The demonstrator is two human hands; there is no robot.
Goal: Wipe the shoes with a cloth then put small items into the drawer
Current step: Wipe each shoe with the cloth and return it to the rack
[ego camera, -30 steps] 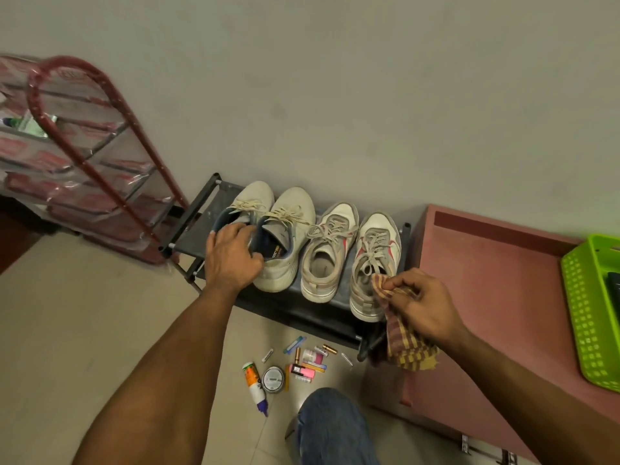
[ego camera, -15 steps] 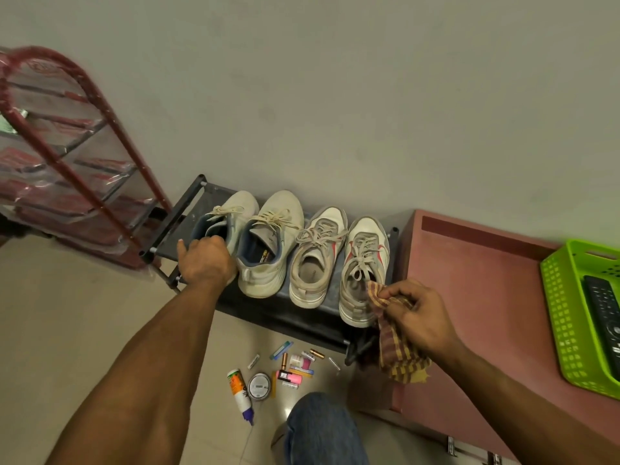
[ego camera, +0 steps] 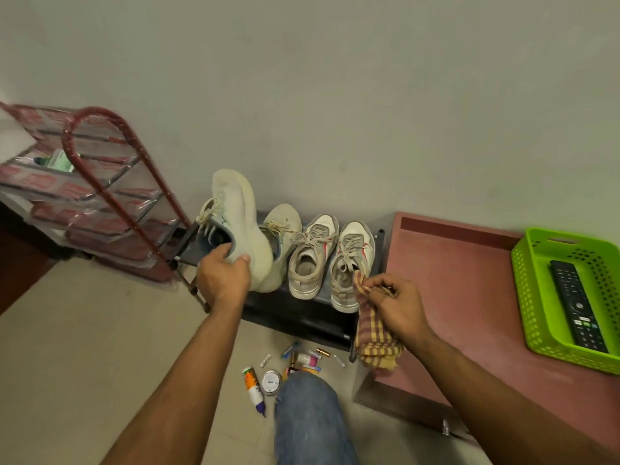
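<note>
Starting out: left hand (ego camera: 224, 278) grasping raised shoe (ego camera: 240, 226), right hand (ego camera: 397, 305) clenching cloth (ego camera: 374, 337), wiping unbegun, items (ego camera: 295, 362) floor-bound.

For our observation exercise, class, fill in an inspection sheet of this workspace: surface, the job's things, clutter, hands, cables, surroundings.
Surface: pale tiled floor; low black shoe rack against the wall.
Job's things: cream sneaker lifted and tilted on its side; its mate and two grey-and-red sneakers on the rack; checked cloth; the drawer cannot be made out.
Clutter: small items scattered on the floor, among them a glue tube and a round tin.
Hands: left hand grips the cream sneaker's heel; right hand pinches the cloth.
Cables: nothing seen.
Surroundings: red wire rack; pink cabinet top bearing a green basket with a remote.
</note>
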